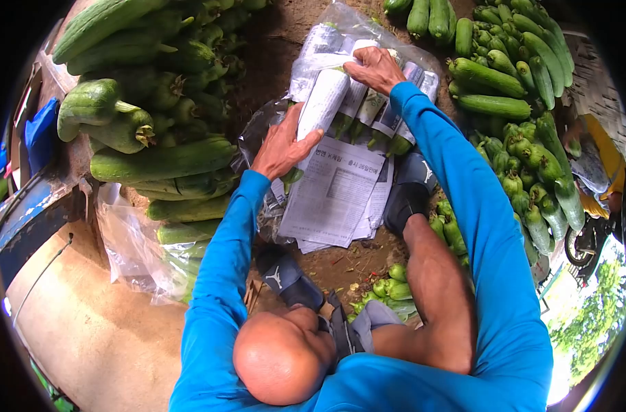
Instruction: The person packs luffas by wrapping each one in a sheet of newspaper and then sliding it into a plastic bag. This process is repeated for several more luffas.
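Note:
A long gourd wrapped in newspaper (pixel 322 103) lies tilted between my hands. My left hand (pixel 283 145) is wrapped round its near left side, with the thumb along the bottom end. My right hand (pixel 377 69) is closed, its fingertips at the far right end of the same roll; what lies under the fingers is partly hidden. Beside and beneath it, several more paper-wrapped gourds (pixel 372 110) lie side by side in a clear plastic bag (pixel 419 56), green ends poking out toward me. Flat newspaper sheets (pixel 332 189) are stacked just in front of me.
Green gourds (pixel 175 165) are piled high on the left, with a loose plastic bag (pixel 131 237) below. More gourds (pixel 495 77) and small pear-shaped green vegetables (pixel 522 154) lie on the right. Several small ones (pixel 395 281) sit between my sandalled feet (pixel 290 276).

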A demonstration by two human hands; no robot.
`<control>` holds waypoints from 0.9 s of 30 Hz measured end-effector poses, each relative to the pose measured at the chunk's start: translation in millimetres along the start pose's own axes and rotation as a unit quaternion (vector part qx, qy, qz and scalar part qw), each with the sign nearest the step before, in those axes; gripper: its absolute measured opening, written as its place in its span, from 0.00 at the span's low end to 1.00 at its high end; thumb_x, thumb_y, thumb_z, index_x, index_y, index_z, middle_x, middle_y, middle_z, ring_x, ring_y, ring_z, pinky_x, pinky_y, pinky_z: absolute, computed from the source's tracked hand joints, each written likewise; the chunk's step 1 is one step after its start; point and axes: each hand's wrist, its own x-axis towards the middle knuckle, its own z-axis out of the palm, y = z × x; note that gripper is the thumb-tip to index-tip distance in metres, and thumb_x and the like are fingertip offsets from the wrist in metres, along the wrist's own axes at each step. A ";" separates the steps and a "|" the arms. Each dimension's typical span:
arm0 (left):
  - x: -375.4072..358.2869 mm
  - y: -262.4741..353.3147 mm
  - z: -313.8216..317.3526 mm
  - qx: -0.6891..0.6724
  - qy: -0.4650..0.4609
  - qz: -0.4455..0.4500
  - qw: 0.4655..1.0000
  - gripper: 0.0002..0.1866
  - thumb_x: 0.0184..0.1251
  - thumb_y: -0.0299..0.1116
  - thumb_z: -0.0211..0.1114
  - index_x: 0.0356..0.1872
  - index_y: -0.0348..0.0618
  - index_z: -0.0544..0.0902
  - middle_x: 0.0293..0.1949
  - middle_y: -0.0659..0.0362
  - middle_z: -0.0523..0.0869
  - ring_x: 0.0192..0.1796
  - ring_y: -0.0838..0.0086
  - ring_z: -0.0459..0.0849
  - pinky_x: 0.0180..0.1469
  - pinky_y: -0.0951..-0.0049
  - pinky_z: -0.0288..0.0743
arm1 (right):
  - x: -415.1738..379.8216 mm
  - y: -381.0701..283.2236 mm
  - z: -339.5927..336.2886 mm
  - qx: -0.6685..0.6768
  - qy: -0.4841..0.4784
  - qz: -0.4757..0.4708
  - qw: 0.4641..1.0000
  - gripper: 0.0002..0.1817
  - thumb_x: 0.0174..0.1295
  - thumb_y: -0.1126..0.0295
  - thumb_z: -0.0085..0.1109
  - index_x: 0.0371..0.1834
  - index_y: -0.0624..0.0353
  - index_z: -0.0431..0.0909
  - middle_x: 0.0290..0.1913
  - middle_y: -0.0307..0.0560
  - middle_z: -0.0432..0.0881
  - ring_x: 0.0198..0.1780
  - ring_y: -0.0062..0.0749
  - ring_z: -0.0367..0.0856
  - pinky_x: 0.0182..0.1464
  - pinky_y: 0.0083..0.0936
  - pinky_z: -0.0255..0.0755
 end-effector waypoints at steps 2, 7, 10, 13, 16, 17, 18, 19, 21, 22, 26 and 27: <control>10.8 5.1 1.0 0.007 0.002 -0.009 1.000 0.39 0.63 0.54 0.61 0.68 0.38 0.66 0.51 0.40 0.83 0.42 0.52 0.87 0.49 0.56 0.77 | -3.5 -0.5 4.5 0.020 0.016 -0.009 1.000 0.25 0.50 0.51 0.55 0.33 0.67 0.82 0.31 0.67 0.81 0.33 0.57 0.82 0.42 0.46 0.77; 73.0 8.3 18.2 0.058 0.083 0.063 0.993 0.38 0.59 0.52 0.61 0.61 0.28 0.66 0.35 0.29 0.83 0.42 0.33 0.83 0.49 0.46 0.77 | -8.9 4.6 19.7 0.079 0.073 -0.044 0.993 0.27 0.53 0.49 0.56 0.33 0.69 0.80 0.29 0.66 0.81 0.33 0.58 0.83 0.41 0.46 0.75; 99.7 23.5 20.4 0.125 0.077 0.018 0.989 0.36 0.58 0.50 0.61 0.57 0.28 0.67 0.36 0.26 0.82 0.43 0.33 0.83 0.50 0.45 0.77 | -13.0 -5.1 13.1 0.058 0.019 -0.040 0.997 0.28 0.54 0.48 0.57 0.34 0.69 0.80 0.32 0.67 0.81 0.35 0.56 0.83 0.42 0.46 0.75; 102.2 26.2 24.4 0.148 0.086 0.024 0.985 0.34 0.58 0.49 0.61 0.54 0.27 0.68 0.38 0.27 0.83 0.44 0.33 0.83 0.50 0.44 0.77 | -14.3 1.7 15.8 0.077 0.002 -0.007 0.997 0.27 0.55 0.48 0.57 0.34 0.68 0.80 0.31 0.67 0.81 0.34 0.55 0.83 0.41 0.45 0.75; 86.4 30.4 29.2 0.156 0.081 0.005 0.984 0.36 0.57 0.50 0.60 0.59 0.32 0.65 0.39 0.28 0.83 0.43 0.33 0.83 0.49 0.44 0.78 | -10.0 3.8 11.5 0.048 -0.013 -0.041 0.998 0.30 0.56 0.43 0.59 0.37 0.66 0.85 0.32 0.61 0.85 0.34 0.51 0.85 0.43 0.39 0.79; 78.9 29.5 31.9 0.160 0.084 0.000 0.984 0.37 0.57 0.51 0.60 0.61 0.34 0.64 0.39 0.29 0.83 0.43 0.33 0.83 0.48 0.44 0.78 | -3.2 7.5 9.1 0.052 -0.010 -0.038 0.998 0.30 0.56 0.43 0.59 0.37 0.66 0.85 0.32 0.61 0.85 0.34 0.51 0.85 0.43 0.39 0.79; 73.9 28.0 36.6 0.173 0.097 0.000 0.980 0.40 0.57 0.52 0.60 0.67 0.38 0.61 0.40 0.30 0.82 0.43 0.34 0.83 0.48 0.43 0.78 | 10.2 12.9 9.4 0.049 0.033 -0.067 0.996 0.31 0.56 0.41 0.60 0.37 0.66 0.85 0.32 0.60 0.85 0.34 0.50 0.85 0.43 0.40 0.80; 73.2 25.8 37.6 0.175 0.094 -0.002 0.980 0.40 0.57 0.52 0.60 0.67 0.38 0.61 0.40 0.30 0.82 0.43 0.34 0.83 0.48 0.43 0.78 | 20.2 18.1 10.9 0.046 0.074 -0.095 0.992 0.33 0.55 0.39 0.61 0.38 0.65 0.86 0.31 0.59 0.86 0.33 0.50 0.85 0.43 0.41 0.80; 75.1 20.0 40.1 0.150 0.102 0.000 0.983 0.42 0.57 0.52 0.60 0.69 0.38 0.59 0.40 0.30 0.81 0.43 0.36 0.83 0.47 0.42 0.77 | 37.2 9.6 -13.3 0.026 0.073 -0.064 0.995 0.32 0.59 0.40 0.58 0.42 0.63 0.84 0.35 0.60 0.85 0.43 0.52 0.84 0.49 0.42 0.78; 74.4 21.8 39.3 0.146 0.113 0.000 0.983 0.42 0.57 0.51 0.61 0.69 0.38 0.59 0.42 0.31 0.80 0.43 0.38 0.82 0.47 0.43 0.76 | 49.3 2.9 -24.0 -0.005 0.013 -0.039 0.999 0.33 0.61 0.39 0.56 0.54 0.59 0.78 0.50 0.62 0.78 0.55 0.53 0.76 0.57 0.46 0.71; 71.7 20.6 42.1 0.090 0.127 0.014 0.988 0.39 0.58 0.49 0.62 0.67 0.36 0.63 0.41 0.34 0.81 0.43 0.39 0.83 0.46 0.45 0.76 | 119.0 41.8 21.6 -0.036 0.064 -0.149 0.986 0.35 0.60 0.38 0.54 0.60 0.55 0.74 0.62 0.59 0.75 0.66 0.57 0.69 0.65 0.51 0.62; 70.9 18.3 44.0 0.074 0.155 0.031 0.985 0.36 0.59 0.48 0.62 0.64 0.37 0.67 0.39 0.36 0.83 0.41 0.41 0.83 0.45 0.47 0.76 | 124.8 45.3 25.6 -0.055 0.045 -0.127 0.989 0.35 0.60 0.38 0.54 0.60 0.55 0.74 0.61 0.59 0.76 0.66 0.57 0.69 0.65 0.51 0.62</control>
